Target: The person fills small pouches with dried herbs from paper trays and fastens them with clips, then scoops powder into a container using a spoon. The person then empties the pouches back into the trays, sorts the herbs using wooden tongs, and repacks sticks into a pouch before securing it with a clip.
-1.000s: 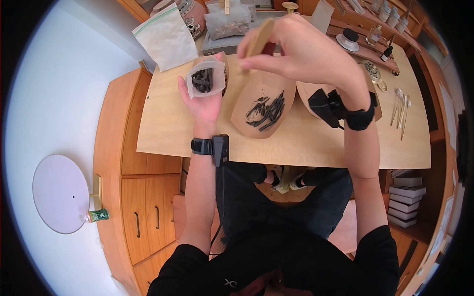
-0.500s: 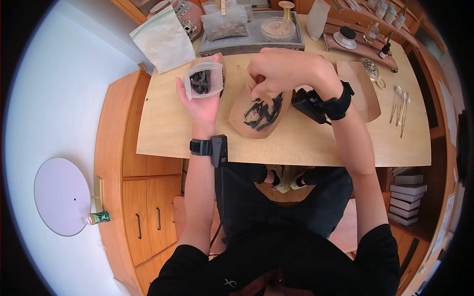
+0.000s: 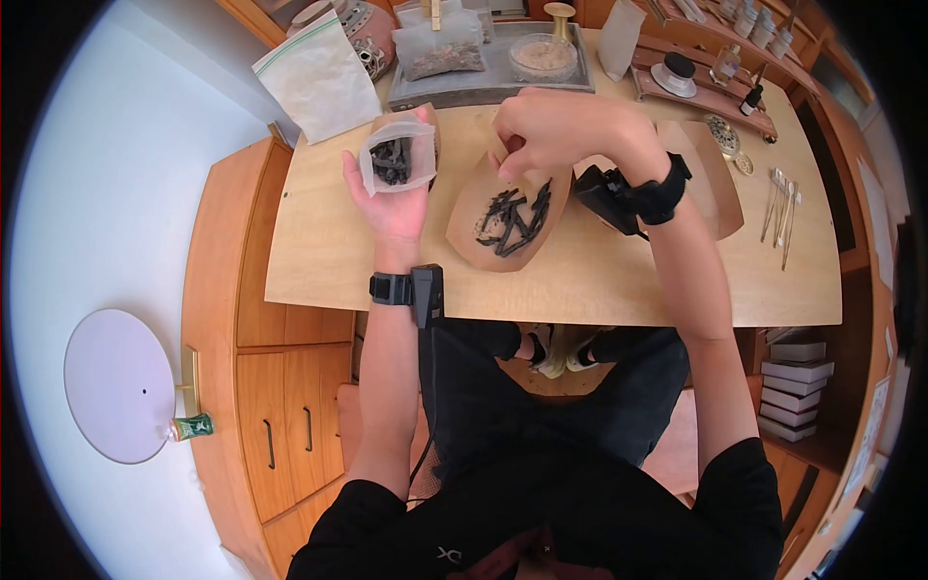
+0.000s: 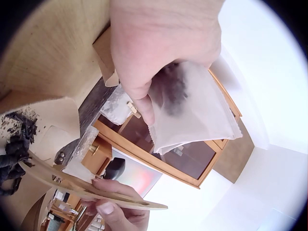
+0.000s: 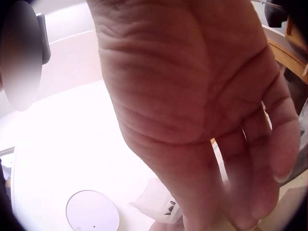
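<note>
The left hand, palm up, holds a small translucent bag with its mouth open and dark pieces inside. A finger lies along the side of the bag in the left wrist view. Over the far end of a brown paper tray, the right hand pinches pale wooden tongs. The tongs' tips reach the dark strips in the left wrist view; whether they grip any is unclear. In the right wrist view, the right hand's palm hides most of the tongs.
Another paper tray lies to the right, with thin metal tools beyond it. Behind the hands stand a grey tray, a white pouch and a wooden rack with small bottles. More brown paper is behind the bag.
The right hand has come down from above the tray with the tongs, and the tongs' tips have gone in among the strips. Some strips have shifted. The left hand has hardly moved.
</note>
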`<control>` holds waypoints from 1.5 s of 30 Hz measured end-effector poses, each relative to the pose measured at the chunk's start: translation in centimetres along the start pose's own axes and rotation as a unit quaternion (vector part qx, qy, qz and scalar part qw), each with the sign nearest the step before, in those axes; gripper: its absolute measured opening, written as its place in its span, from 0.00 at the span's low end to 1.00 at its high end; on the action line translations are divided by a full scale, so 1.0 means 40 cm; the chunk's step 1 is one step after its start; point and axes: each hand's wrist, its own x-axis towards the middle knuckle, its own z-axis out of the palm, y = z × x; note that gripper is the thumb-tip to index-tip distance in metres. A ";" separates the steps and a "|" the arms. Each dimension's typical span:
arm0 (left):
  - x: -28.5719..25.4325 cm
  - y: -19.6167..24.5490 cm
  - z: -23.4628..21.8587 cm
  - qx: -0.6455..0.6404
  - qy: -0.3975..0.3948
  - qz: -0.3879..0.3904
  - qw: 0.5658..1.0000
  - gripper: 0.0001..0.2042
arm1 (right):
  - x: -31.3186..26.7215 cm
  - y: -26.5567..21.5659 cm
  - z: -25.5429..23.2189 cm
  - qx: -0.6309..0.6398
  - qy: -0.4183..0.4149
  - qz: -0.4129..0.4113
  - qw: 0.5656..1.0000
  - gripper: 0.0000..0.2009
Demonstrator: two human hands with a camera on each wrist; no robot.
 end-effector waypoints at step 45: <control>-0.004 0.008 -0.026 -0.037 -0.110 -0.023 0.993 0.40 | -0.049 -0.065 -0.065 0.083 0.189 -0.065 0.976 0.14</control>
